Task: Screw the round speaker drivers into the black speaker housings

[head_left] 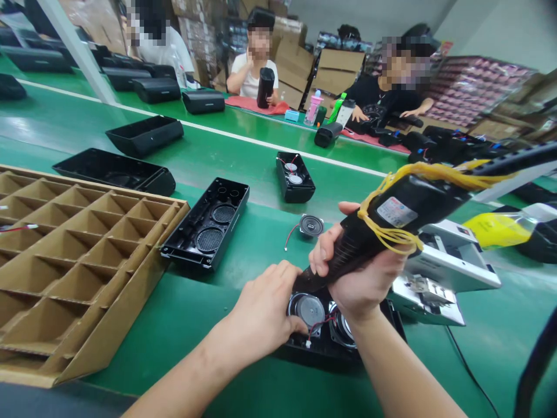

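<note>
My right hand (365,278) is wrapped around a black electric screwdriver (391,212) bound with yellow cord, its nose pointing down and left. Under it lies a black speaker housing (326,352) with two round speakers, the left speaker (308,312) and the right speaker (343,328), partly covered by my right wrist. My left hand (265,307) is curled over the housing's left end, thumb against the left speaker and fingertips beside the screwdriver's nose. A red wire with a white connector (308,343) crosses the housing. The screwdriver's tip is hidden.
A loose speaker (311,225) lies beyond my hands. An open housing (209,226) and a divided cardboard box (82,273) are at left. A white metal device (435,278) stands at right. Several people sit across the green table (243,145).
</note>
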{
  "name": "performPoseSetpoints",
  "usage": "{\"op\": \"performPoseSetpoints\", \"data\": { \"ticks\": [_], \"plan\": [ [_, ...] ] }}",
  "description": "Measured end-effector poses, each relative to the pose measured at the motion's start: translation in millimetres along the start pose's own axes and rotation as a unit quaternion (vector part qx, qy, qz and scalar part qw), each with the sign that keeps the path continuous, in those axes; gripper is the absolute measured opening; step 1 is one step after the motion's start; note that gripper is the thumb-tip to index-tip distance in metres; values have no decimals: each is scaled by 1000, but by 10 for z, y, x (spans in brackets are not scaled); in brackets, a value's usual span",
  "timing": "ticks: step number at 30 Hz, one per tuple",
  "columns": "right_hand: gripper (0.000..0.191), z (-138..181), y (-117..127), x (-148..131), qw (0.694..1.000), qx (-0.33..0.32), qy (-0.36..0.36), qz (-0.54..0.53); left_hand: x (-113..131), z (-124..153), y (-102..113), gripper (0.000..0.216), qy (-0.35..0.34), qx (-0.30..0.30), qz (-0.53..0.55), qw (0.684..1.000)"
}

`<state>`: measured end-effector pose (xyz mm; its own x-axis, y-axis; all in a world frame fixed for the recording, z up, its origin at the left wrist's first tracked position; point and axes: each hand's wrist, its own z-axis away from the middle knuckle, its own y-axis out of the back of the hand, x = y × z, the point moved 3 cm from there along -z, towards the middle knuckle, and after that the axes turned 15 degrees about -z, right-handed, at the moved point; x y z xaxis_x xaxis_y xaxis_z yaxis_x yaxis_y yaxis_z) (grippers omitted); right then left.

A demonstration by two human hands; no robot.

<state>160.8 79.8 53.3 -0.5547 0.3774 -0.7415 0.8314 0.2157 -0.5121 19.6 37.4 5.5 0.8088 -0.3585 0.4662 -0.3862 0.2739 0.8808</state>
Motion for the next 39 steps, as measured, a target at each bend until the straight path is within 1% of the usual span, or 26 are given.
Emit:
{"op": "performPoseSetpoints", "data": {
  "ticks": [3, 6, 11, 16, 20, 24, 28, 29, 31, 33, 36, 38, 39],
  "plan": [
    [70, -1, 2, 36, 1000, -28, -5, -6, -1, 0, -15, 57, -1, 4, 0, 1000],
    [68, 10, -53, 66, 999, -31, -14, -27, -14, -16, -37, 61, -6, 9, -2, 1000],
    [65, 30, -137, 105, 997, -50, -33, -43, -24, -48, -42, 59, -9, 6, -13, 1000],
    [67, 59, -96, 126, 997, -48, -27, -48, -6, -65, -19, 60, -2, -2, -31, 1000],
    [68, 114, -43, 185, 996, -62, -44, -51, 10, -83, 4, 61, 0, -8, -50, 999],
    [63, 160, -3, 268, 995, -76, -45, -56, 12, -102, 17, 65, 4, -15, -68, 998],
    [58, 163, -2, 271, 996, -77, -14, -53, 3, -98, -4, 51, 11, -22, -80, 996],
    [58, 154, -4, 232, 996, -70, -2, -51, -1, -94, -14, 48, 11, -23, -82, 996],
    [59, 127, -9, 81, 997, -53, 25, -49, -15, -91, -36, 50, 12, -23, -82, 996],
    [60, 95, 2, -182, 996, -25, 61, -55, -42, -95, -60, 56, 24, -27, -80, 996],
    [61, 93, 137, -763, 984, 45, 164, -44, -91, -107, -90, 56, 56, -51, -78, 994],
    [62, 146, 344, -1181, 965, 95, 246, 15, -116, -112, -102, 53, 63, -62, -74, 993],
    [63, 182, 468, -1364, 954, 100, 276, 59, -128, -113, -108, 53, 60, -61, -71, 994]
  ]
}}
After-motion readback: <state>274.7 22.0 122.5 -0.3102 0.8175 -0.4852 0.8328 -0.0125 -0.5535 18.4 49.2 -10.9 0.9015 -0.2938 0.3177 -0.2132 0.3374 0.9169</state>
